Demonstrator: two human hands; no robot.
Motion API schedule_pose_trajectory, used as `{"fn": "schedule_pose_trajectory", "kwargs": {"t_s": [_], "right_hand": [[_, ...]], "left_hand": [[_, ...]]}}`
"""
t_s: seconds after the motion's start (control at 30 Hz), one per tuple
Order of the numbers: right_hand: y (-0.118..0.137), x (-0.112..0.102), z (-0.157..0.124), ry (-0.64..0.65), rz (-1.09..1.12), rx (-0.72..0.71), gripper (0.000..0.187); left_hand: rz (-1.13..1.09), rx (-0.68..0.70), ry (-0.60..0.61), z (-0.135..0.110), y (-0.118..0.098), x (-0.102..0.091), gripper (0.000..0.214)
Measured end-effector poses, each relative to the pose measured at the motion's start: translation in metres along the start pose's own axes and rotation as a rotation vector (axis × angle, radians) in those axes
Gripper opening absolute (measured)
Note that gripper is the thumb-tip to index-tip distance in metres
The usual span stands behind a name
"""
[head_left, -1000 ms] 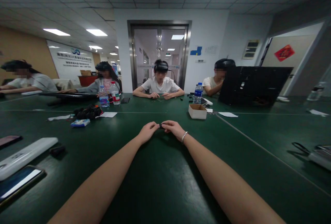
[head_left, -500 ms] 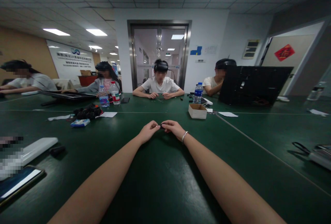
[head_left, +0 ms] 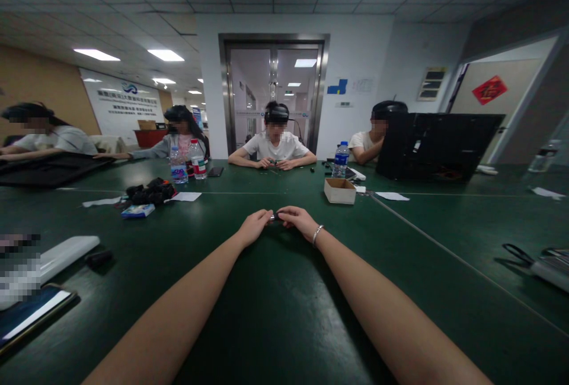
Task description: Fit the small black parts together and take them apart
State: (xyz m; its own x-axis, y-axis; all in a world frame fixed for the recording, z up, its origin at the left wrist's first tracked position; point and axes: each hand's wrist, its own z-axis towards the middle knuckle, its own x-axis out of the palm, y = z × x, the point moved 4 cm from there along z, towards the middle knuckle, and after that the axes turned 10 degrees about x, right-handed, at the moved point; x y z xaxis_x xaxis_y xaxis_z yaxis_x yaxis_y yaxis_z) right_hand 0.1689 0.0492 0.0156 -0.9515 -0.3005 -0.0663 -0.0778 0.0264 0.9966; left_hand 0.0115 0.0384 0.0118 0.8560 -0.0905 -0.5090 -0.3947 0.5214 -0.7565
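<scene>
My left hand (head_left: pixel 255 226) and my right hand (head_left: pixel 299 220) meet low over the green table (head_left: pixel 284 308). Between their fingertips is a small black-and-silver object (head_left: pixel 274 217), too small to name. The left fingers pinch its silver end, while the right thumb and fingers close on its dark end. Parts of it are hidden by the fingers. A silver bracelet (head_left: pixel 317 235) circles my right wrist.
An open cardboard box (head_left: pixel 339 194) stands beyond my right hand. Two bottles, a black bundle (head_left: pixel 151 191) and a blue-white packet (head_left: pixel 137 212) are at left. A phone (head_left: pixel 33 317) lies near left. Several people sit opposite; a black monitor (head_left: pixel 440 146) stands at right.
My left fingers have shifted slightly left, and a silver part now shows between my hands. Across the table, a large flat black panel has moved left, between the two people there.
</scene>
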Motion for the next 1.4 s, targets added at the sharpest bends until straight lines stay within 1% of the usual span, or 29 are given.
{"fn": "schedule_pose_trajectory", "kwargs": {"t_s": [0.1, 0.23, 0.33, 0.4, 0.5, 0.57, 0.67, 0.77, 0.97, 1.13, 1.3, 1.4], "right_hand": [[-0.0001, -0.0002, 0.0000, 0.002, 0.001, -0.003, 0.025], [-0.0006, 0.0001, 0.0001, 0.015, -0.008, -0.003, 0.026], [-0.0011, -0.0007, 0.0004, 0.006, 0.009, -0.006, 0.026], [-0.0012, -0.0008, 0.0003, 0.007, 0.009, -0.007, 0.027], [-0.0003, 0.0000, -0.0006, 0.015, -0.012, -0.007, 0.027], [0.0007, 0.0006, -0.0017, 0.016, -0.013, -0.003, 0.026], [0.0019, 0.0009, -0.0032, 0.004, 0.010, 0.008, 0.024], [0.0024, 0.0010, -0.0038, 0.000, 0.011, 0.009, 0.022], [0.0029, 0.0017, -0.0038, 0.013, -0.026, -0.001, 0.025], [0.0035, 0.0031, -0.0034, 0.055, -0.064, -0.005, 0.026], [-0.0010, 0.0044, 0.0025, 0.121, -0.081, -0.048, 0.032], [-0.0031, 0.0061, 0.0050, 0.129, -0.187, -0.107, 0.034]], "left_hand": [[-0.008, 0.031, -0.001, -0.0003, -0.0014, -0.0003, 0.043], [0.049, -0.008, 0.011, -0.0009, -0.0001, -0.0007, 0.056], [0.005, 0.012, 0.013, -0.0014, -0.0023, -0.0004, 0.051], [0.023, 0.028, 0.021, -0.0015, -0.0037, -0.0006, 0.048], [0.095, 0.009, 0.027, -0.0015, -0.0030, -0.0011, 0.055], [0.087, -0.015, 0.018, -0.0014, -0.0013, -0.0008, 0.058], [0.016, -0.008, -0.006, -0.0008, -0.0001, 0.0001, 0.050], [0.018, 0.026, -0.016, 0.0001, 0.0001, -0.0001, 0.044], [0.128, -0.023, 0.001, -0.0004, -0.0011, -0.0031, 0.060], [0.157, -0.083, 0.004, -0.0021, -0.0064, -0.0050, 0.060], [0.192, -0.078, -0.011, -0.0019, -0.0078, -0.0055, 0.059], [0.200, -0.086, -0.008, -0.0021, -0.0077, -0.0046, 0.057]]}}
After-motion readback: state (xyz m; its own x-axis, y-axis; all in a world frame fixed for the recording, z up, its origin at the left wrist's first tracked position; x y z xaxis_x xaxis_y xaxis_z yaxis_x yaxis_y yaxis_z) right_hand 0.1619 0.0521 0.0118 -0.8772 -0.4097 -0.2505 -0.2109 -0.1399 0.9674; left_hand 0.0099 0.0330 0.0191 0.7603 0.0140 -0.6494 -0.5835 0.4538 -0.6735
